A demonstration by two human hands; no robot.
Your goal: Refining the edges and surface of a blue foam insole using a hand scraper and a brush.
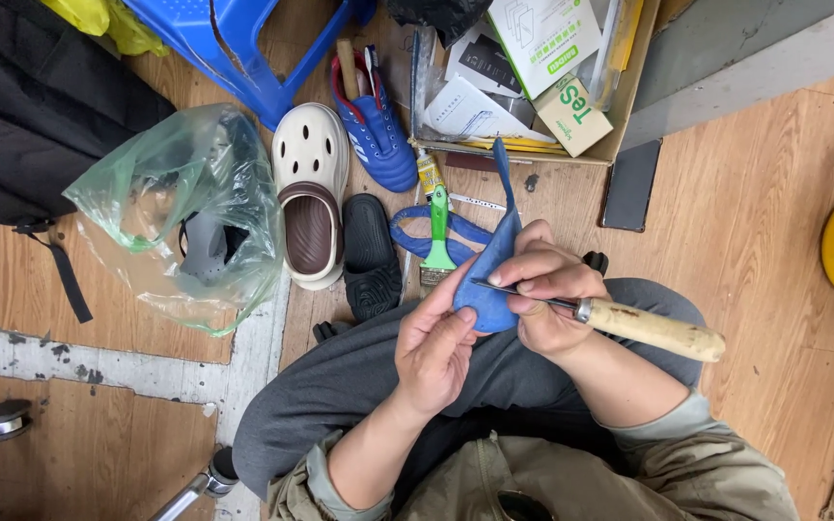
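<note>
Hands work a floppy blue rubber piece [487,289]: left hand [433,349] pinches its edge, right hand [544,299] grips closed around a wooden-handled metal tool [629,323], blade on the rubber.

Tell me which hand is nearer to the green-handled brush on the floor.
Left. The left hand, holding the blue insole, sits just below and beside the green-handled brush. The right hand, gripping the wooden-handled tool, is farther off, beyond the insole.
</note>
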